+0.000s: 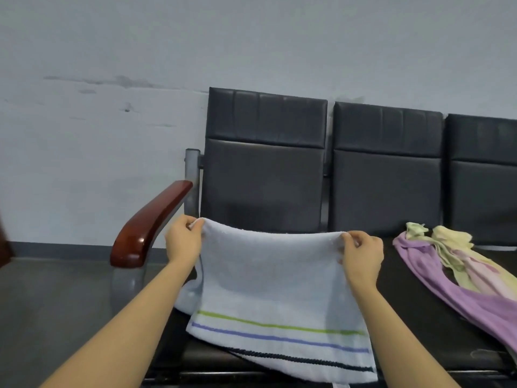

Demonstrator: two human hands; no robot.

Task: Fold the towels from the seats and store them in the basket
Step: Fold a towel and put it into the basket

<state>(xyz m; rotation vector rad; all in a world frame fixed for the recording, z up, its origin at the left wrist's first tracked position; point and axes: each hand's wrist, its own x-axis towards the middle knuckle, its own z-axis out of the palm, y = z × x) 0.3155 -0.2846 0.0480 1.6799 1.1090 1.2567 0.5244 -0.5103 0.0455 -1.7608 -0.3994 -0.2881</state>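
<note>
Dim, soft; wide-angle edge warp.

Scuffed grey wall, grey floor

My arms are bare from the wrists to the bottom of the view; no sleeves show. My left hand and right hand wear nothing: no gloves, rings or watch.
</note>
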